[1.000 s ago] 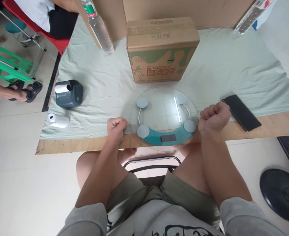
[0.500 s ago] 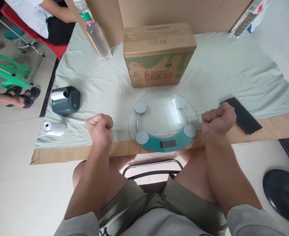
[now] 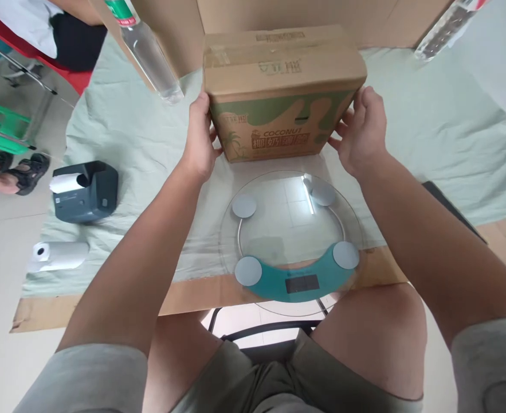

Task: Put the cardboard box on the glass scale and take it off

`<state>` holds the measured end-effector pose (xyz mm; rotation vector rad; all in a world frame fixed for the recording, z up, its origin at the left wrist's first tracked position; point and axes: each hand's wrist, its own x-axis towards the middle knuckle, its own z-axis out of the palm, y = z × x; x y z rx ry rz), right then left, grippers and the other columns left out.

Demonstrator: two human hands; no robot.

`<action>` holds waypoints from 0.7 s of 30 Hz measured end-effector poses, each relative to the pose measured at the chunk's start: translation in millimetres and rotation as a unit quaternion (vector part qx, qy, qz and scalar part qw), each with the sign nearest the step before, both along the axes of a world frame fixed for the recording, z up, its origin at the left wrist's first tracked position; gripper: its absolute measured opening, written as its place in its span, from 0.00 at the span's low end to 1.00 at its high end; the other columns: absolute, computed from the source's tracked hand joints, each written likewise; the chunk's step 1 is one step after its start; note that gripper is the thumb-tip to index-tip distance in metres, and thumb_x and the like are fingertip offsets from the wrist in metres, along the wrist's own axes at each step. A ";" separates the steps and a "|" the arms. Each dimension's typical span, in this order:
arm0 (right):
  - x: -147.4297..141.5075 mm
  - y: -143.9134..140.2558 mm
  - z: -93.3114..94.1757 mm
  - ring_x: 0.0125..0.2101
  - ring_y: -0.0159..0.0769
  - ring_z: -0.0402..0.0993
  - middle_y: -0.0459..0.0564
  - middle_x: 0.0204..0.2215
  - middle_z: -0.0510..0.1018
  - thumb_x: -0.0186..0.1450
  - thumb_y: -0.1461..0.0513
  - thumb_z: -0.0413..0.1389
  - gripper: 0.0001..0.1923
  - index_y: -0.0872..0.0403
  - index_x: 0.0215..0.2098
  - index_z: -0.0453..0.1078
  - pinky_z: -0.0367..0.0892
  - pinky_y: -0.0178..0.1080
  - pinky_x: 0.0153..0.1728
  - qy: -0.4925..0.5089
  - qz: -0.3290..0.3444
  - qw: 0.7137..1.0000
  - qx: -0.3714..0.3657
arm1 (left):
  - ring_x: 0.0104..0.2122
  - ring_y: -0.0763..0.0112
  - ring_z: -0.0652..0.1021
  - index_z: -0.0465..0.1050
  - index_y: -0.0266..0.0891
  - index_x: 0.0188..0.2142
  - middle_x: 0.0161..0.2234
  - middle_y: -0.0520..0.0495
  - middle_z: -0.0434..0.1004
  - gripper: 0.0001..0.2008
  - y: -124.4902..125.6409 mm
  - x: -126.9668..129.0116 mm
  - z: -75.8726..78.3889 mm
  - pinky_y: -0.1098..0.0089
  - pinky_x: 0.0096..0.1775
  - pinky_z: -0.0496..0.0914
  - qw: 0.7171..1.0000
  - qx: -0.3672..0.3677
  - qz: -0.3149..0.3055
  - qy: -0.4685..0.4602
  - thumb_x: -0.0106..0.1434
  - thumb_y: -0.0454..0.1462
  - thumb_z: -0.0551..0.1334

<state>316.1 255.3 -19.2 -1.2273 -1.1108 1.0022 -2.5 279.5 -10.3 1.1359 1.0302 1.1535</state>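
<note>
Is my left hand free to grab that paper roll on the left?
Probably not right now: the left hand is pressed against the cardboard box, though nothing blocks the paper roll.

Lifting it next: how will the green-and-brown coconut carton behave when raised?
The green-and-brown cardboard carton looks stiff, taped shut, probably holding shape. Left hand and right hand press its smooth sides, so it might slip. Weight cannot be told.
</note>
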 end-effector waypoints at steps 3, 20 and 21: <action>-12.9 3.7 -4.6 0.54 0.50 0.75 0.49 0.52 0.80 0.66 0.31 0.42 0.34 0.35 0.58 0.69 0.77 0.53 0.46 0.007 0.010 1.000 -0.006 | 0.70 0.37 0.61 0.76 0.64 0.55 0.61 0.53 0.75 0.38 -12.0 14.0 12.4 0.38 0.58 0.70 1.000 -0.017 0.006 -0.011 0.48 0.70 0.59; -22.8 -211.1 75.3 0.59 0.51 0.74 0.48 0.58 0.77 0.61 0.29 0.52 0.33 0.36 0.52 0.73 0.79 0.51 0.46 0.012 -0.023 0.998 0.049 | 0.68 0.38 0.67 0.75 0.47 0.53 0.63 0.41 0.74 0.42 -216.0 26.0 88.0 0.49 0.57 0.75 0.996 0.078 0.013 -0.027 0.54 0.73 0.59; -24.6 -225.2 70.9 0.59 0.51 0.74 0.48 0.58 0.77 0.61 0.28 0.52 0.33 0.36 0.52 0.73 0.79 0.51 0.47 0.010 -0.025 0.999 0.046 | 0.68 0.38 0.68 0.75 0.48 0.54 0.63 0.40 0.74 0.42 -228.7 23.5 82.2 0.49 0.56 0.76 0.997 0.074 0.014 -0.022 0.54 0.72 0.59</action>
